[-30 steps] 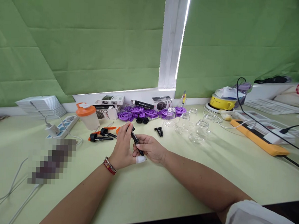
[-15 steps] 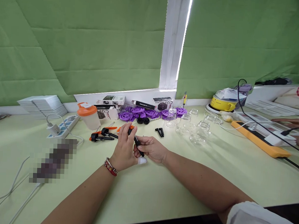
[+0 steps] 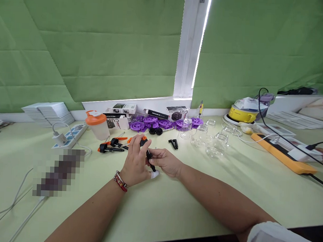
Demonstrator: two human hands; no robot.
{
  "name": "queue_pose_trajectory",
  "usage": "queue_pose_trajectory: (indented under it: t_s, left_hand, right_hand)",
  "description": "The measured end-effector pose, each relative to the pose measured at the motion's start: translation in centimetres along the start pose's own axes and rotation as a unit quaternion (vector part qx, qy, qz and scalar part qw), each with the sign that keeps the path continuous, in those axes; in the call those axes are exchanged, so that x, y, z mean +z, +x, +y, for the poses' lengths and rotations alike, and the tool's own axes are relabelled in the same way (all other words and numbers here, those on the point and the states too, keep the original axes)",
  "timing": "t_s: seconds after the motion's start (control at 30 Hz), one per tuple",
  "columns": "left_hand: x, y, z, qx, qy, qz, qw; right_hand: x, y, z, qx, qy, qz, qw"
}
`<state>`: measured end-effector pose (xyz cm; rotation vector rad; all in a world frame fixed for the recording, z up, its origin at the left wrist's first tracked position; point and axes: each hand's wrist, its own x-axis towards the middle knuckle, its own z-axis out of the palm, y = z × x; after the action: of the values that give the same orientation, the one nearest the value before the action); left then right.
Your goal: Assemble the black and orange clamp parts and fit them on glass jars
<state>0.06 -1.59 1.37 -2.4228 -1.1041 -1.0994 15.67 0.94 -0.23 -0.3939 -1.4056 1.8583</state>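
Both hands meet above the pale green table (image 3: 158,205). The left hand (image 3: 135,162) is closed around the black dropper (image 3: 149,156) near its top; the right hand (image 3: 166,161) pinches its lower stem. Advisable: keep it steady, grip light, clear of the glass jars (image 3: 213,144).

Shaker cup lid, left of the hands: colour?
Orange, on the shaker cup lid; the cup body is translucent white. Head view.

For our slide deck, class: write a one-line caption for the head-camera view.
Both hands, left hand and right hand, grip a slim black clip over a pale green table, glass jars behind.
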Motion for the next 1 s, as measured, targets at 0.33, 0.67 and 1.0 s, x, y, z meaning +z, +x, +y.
queue_pose_trajectory:
  t_s: [0.33, 0.67, 1.0]
  left_hand:
    - [0.0, -0.2, -0.1, 0.018, 0.013, -0.039, 0.999]
    - [0.1, -0.2, 0.6, 0.030, 0.011, -0.090, 0.995]
    - [0.0, -0.2, 0.6, 0.028, 0.008, -0.093, 0.995]
  right_hand:
    - [-0.4, -0.2, -2.4, 0.037, -0.086, 0.016, 0.996]
    - [-0.6, 0.3, -2.7, 0.050, -0.118, 0.075, 0.989]
    - [-0.9, 0.2, -2.6, 0.040, -0.112, 0.042, 0.992]
